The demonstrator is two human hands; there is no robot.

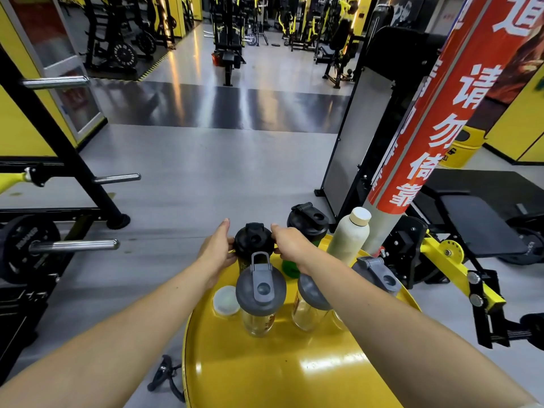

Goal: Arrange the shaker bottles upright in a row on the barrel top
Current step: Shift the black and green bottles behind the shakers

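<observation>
A person stands over a round yellow barrel top (265, 372) in a gym, both bare forearms reaching out across it; the left hand (216, 250) and right hand (290, 245) meet at the far edge around a black-lidded shaker bottle (253, 238), which stands upright there; the left fingers (231, 242) curl against the lid's left side with one finger pointing up and away, while the right fingertips (276, 229) press on the lid's right side, so the lid is pinched between the two hands; nearer the viewer, a clear shaker with a grey lid (260, 290) stands upright, with a small white-lidded container (226, 300) just beside it on the left; a second clear grey-lidded shaker (312, 301) sits partly hidden under the right forearm; a third grey lid (378, 273) shows beyond that arm; further back stand another black-lidded shaker (307, 220) and a tall cream bottle (350, 234), close to a red banner pole (435, 119).
</observation>
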